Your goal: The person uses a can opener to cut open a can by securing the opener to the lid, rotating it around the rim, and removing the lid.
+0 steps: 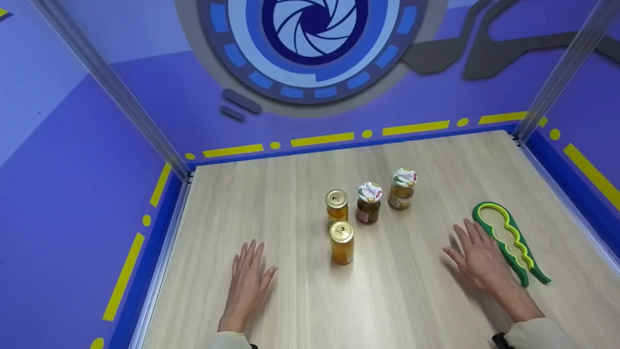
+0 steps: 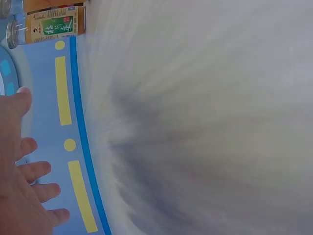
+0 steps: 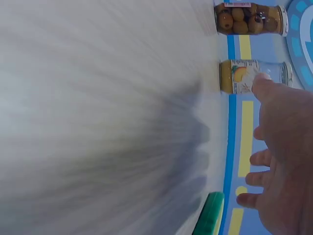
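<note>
Head view: my left hand and right hand, fingers outstretched; green tool at right's two o'clock, jars at its ten. Left wrist view alone shows green label on amber jar.

Head: rear jar's base hides behind the front jar, white lids' print too tiny to read! | Left wrist: top edge slices the upper jar, left edge crops the left hand! | Right wrist: right hand blocks some of a jar label, opener chopped at bottom, table smeared!
</note>
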{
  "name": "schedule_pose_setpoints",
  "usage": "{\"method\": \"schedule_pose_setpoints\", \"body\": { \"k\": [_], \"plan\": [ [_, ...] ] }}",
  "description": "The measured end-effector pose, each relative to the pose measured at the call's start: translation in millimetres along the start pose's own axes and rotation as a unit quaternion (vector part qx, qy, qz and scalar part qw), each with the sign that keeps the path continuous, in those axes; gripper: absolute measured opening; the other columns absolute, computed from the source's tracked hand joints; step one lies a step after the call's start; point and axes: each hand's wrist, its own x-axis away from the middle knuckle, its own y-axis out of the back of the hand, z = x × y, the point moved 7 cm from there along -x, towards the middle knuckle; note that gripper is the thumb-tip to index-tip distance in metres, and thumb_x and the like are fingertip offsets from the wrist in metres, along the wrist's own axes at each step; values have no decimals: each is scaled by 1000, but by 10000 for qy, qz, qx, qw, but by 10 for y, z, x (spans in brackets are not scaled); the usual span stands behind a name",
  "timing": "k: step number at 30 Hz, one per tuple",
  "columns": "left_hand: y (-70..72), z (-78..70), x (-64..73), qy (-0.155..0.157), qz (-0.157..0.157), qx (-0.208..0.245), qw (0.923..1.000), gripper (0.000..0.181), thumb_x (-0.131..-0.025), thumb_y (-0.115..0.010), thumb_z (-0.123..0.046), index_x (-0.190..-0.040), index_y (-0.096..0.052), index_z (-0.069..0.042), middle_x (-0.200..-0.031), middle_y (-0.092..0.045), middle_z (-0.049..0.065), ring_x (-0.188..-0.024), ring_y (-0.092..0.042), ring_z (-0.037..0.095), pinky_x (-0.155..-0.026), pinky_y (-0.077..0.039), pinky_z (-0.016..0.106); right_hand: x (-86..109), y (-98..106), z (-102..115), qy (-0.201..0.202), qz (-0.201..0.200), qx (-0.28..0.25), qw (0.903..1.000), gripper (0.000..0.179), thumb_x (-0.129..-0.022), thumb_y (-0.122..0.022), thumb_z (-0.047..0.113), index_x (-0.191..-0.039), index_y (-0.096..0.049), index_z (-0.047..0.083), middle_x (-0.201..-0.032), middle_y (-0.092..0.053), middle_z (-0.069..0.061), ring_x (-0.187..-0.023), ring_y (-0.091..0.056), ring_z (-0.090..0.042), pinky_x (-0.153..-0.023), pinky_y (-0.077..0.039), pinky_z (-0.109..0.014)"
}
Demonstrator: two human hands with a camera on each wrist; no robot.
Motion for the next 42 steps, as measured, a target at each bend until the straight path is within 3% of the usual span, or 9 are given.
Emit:
{"method": "schedule_pose_setpoints", "body": {
  "k": [8,12,18,22,25,28,32,35,42],
  "plan": [
    [-90,-223,-63,35,-183,725,9972,57,-100,-70,-22,-151,-48,-6,-152,-49,16,-142,-45,35,-117,-36,50,89,207,-163,-197,-1088,185,9937,55,-99,-70,28,-132,-56,-13,-133,-47,-38,-121,-44,-55,-95,-37,-72],
    [-175,-367,-92,41,-103,1145,9934,54,-101,-69,-21,-150,-50,-9,-147,-55,10,-133,-55,29,-109,-45,47,144,324,-272,-362,-1561,174,9869,46,-93,-76,19,-120,-61,-17,-119,-52,-40,-106,-49,-56,-83,-41,-69],
    [-321,-583,-172,-95,166,2105,9774,50,-102,-66,-17,-149,-49,-7,-143,-57,11,-126,-59,25,-103,-49,47,239,462,-497,-1018,-1789,159,9785,46,-88,-81,16,-112,-62,-19,-110,-50,-43,-97,-46,-58,-77,-38,-68],
    [-360,-671,-257,-100,197,2896,9569,49,-104,-64,-16,-148,-49,-3,-141,-58,14,-125,-59,29,-102,-49,49,288,509,-650,-1530,-1560,152,9757,49,-88,-82,19,-110,-60,-20,-110,-46,-45,-98,-44,-60,-77,-38,-70],
    [-404,-716,-311,58,261,3359,9415,49,-104,-64,-17,-148,-48,-2,-141,-59,13,-125,-58,29,-103,-49,49,322,498,-767,-2036,-1149,73,9723,55,-90,-80,24,-112,-57,-20,-113,-43,-47,-102,-42,-61,-81,-38,-72],
    [-490,-787,-358,240,373,3752,9259,51,-102,-65,-13,-148,-47,0,-141,-58,16,-127,-57,31,-105,-48,48,364,474,-865,-2512,-722,-38,9652,60,-93,-78,31,-117,-54,-19,-118,-39,-46,-108,-39,-61,-89,-36,-73],
    [-630,-925,-416,325,480,4157,9077,55,-99,-67,-5,-148,-45,4,-145,-53,24,-132,-53,36,-108,-45,52,410,450,-927,-2843,-404,-159,9577,64,-93,-77,33,-120,-51,-19,-120,-38,-44,-110,-37,-60,-92,-33,-72],
    [-746,-1023,-446,399,618,4269,9013,61,-97,-70,-8,-150,-42,3,-149,-49,23,-136,-48,37,-112,-40,53,429,430,-951,-2979,-243,-224,9540,62,-92,-77,32,-118,-51,-18,-117,-38,-42,-107,-38,-57,-90,-33,-70],
    [-956,-1195,-505,667,820,4322,8956,76,-92,-78,-16,-154,-37,0,-150,-46,18,-140,-44,35,-116,-35,52,470,342,-1037,-3377,215,-399,9402,59,-93,-75,30,-118,-50,-17,-108,-38,-35,-104,-37,-52,-90,-32,-66]
  ]
}}
